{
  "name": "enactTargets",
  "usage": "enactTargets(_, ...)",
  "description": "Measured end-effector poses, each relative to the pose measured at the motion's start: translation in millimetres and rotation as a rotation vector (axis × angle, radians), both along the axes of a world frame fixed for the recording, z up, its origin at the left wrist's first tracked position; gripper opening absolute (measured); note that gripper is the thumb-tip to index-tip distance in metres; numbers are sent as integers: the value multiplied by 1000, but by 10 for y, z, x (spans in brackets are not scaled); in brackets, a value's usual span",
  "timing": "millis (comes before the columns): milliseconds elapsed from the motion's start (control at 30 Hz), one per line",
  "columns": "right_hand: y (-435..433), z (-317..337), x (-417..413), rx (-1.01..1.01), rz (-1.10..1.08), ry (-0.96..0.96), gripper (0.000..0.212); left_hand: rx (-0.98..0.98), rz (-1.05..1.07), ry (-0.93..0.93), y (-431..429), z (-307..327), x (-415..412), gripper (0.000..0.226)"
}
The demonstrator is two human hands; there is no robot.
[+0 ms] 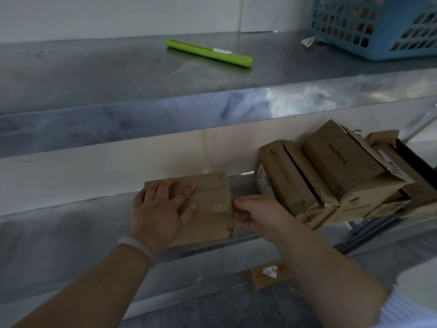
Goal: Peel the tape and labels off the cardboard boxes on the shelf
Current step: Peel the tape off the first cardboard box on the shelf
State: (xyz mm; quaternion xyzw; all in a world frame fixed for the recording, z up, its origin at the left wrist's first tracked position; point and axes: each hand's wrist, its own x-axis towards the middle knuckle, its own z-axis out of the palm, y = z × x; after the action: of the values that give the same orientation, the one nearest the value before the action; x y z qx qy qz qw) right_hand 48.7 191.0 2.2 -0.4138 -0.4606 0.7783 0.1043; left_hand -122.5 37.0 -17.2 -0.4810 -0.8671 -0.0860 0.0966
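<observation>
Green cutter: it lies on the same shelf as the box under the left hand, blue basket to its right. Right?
No. The head view shows the green cutter one shelf above the box under the left hand, blue basket to its right.

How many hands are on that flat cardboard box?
2: the left hand presses flat atop the cardboard box; the right hand pinches at its right edge.
</observation>
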Motion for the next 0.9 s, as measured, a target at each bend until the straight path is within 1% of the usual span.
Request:
enactTargets(67, -10, -23, 36, 65, 26, -49, 23, 4, 2, 1, 7, -5, -2, 52)
enactTargets(167, -20, -23, 41, 110, 51, -84, 22, 2, 3, -3, 7, -6, 1, 53)
enactTargets(267, -27, 47, 34, 181, 98, -113, 6, -3, 5, -7, -2, 3, 5, 54)
enactTargets(467, -31, 119, -48, 291, 149, -160, 11, -18, 8, 26, -3, 13, -6, 54)
enactTargets(567, -28, 102, -81, 464, 161, -262, 11, -26, 7, 30, -6, 14, -13, 54)
enactTargets(633, -35, 102, -89, 473, 159, -274, 10, -41, 9, 32, -10, 14, -19, 54)
enactTargets(733, -51, 127, -84, 412, 156, -264, 12, -49, 7, 31, -3, 6, -8, 54)
enactTargets(833, -53, 159, -79, 485, 170, -281, 15, -32, 9, 28, 18, -9, 8, 54)
enactTargets(900, -54, 149, -67, 458, 151, -242, 15, -16, 19, 32, 36, -18, 17, 55)
